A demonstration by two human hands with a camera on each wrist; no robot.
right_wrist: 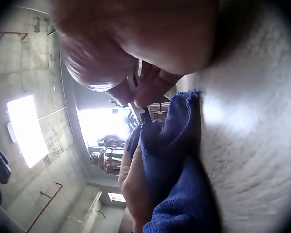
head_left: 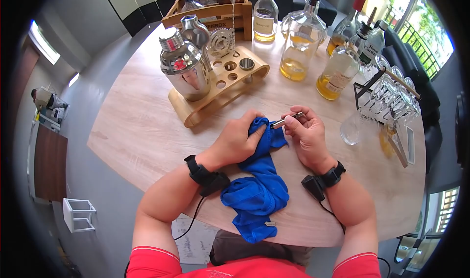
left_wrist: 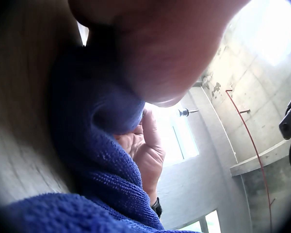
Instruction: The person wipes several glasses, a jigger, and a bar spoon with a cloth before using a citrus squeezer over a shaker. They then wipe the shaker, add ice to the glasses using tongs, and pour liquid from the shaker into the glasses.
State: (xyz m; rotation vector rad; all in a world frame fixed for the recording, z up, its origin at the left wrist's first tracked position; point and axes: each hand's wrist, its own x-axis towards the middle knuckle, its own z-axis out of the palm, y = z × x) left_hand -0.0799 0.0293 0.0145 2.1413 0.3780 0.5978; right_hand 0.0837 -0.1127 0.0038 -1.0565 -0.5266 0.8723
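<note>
A blue cloth (head_left: 259, 180) trails over the table toward its near edge. The left hand (head_left: 237, 140) grips its upper end, which is bunched around one end of a small metal tool (head_left: 286, 121). Thumb and fingers of the right hand (head_left: 308, 137) pinch the tool's other end. In the right wrist view the metal piece (right_wrist: 137, 104) runs from the right hand's fingers (right_wrist: 153, 87) down into the cloth (right_wrist: 169, 160), with the left hand (right_wrist: 132, 187) behind it. The left wrist view shows cloth (left_wrist: 102, 155) under the left hand (left_wrist: 160, 48); the tool is hidden there.
Beyond the hands a wooden bar stand (head_left: 215, 99) holds a shaker (head_left: 186, 70) and other bar tools. A wooden crate (head_left: 240, 26) is behind it. Several bottles, among them a large one (head_left: 298, 48), stand at the back right, near a rack of glasses (head_left: 391, 97) and an upturned glass (head_left: 350, 128).
</note>
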